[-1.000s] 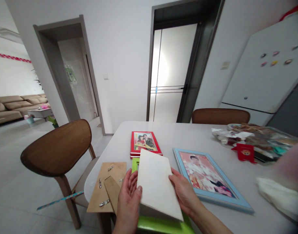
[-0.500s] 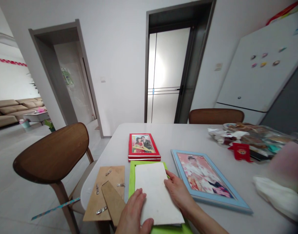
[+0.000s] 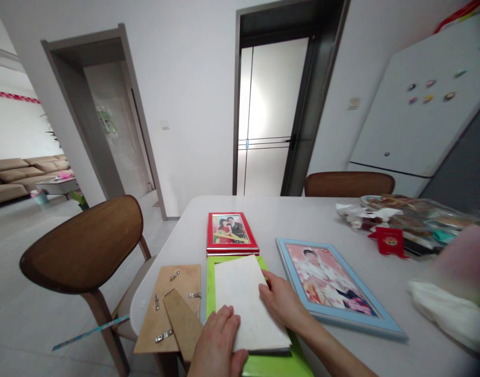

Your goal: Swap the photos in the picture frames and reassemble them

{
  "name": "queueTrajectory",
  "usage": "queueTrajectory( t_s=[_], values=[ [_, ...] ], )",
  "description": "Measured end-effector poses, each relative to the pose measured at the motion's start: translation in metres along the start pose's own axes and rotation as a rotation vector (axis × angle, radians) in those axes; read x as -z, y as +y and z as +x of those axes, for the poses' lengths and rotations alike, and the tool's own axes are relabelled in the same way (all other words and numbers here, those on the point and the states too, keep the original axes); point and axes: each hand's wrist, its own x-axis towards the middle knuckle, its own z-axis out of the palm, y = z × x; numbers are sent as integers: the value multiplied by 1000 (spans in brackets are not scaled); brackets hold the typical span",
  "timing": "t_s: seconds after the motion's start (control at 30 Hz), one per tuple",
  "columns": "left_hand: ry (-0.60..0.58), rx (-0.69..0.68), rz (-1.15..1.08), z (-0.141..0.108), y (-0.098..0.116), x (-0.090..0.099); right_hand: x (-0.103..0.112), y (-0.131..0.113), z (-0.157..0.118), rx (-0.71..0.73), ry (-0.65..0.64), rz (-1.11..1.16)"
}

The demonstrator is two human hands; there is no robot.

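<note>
A white sheet [image 3: 243, 303], perhaps several layers thick, lies at a slight angle over a lime-green picture frame [image 3: 211, 285]. My left hand [image 3: 218, 337] holds its lower left edge, fingers on top and thumb at the near corner. On the opposite side, my right hand [image 3: 281, 301] grips the right edge, with its fingertips partly hidden. Left of the frame is a wooden backing board [image 3: 180, 280] with metal clips and a fold-out stand [image 3: 182, 319]. A blue picture frame [image 3: 298, 277] holding a photo lies to the right. Red picture frames [image 3: 212, 243] are stacked just beyond the green one.
A brown wooden chair [image 3: 86, 246] stands left of the white table [image 3: 263, 212], another chair [image 3: 349, 184] behind it. Plastic bags [image 3: 412, 214], a red packet [image 3: 391, 242] and a white cloth-like item [image 3: 444, 309] lie on the right side.
The white sheet has shifted slightly left over the green frame, and its near edge has moved away from me. My right hand has moved left with it. The view has tilted a little.
</note>
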Motion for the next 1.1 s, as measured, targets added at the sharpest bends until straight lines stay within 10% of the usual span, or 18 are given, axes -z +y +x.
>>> queueTrajectory(
  t_s=[0.43,0.73,0.93,1.1],
  values=[
    [47,-4,57,-9,-7,23,-8,10,-5,49,97,-460],
    [-106,534,301,-67,-78,80,-41,-73,-34,443,-72,-147],
    [61,395,387,-75,-102,65,-79,-111,-45,512,-182,-138],
    [242,199,344,-64,-86,77,-57,-103,-45,444,-96,40]
  ],
)
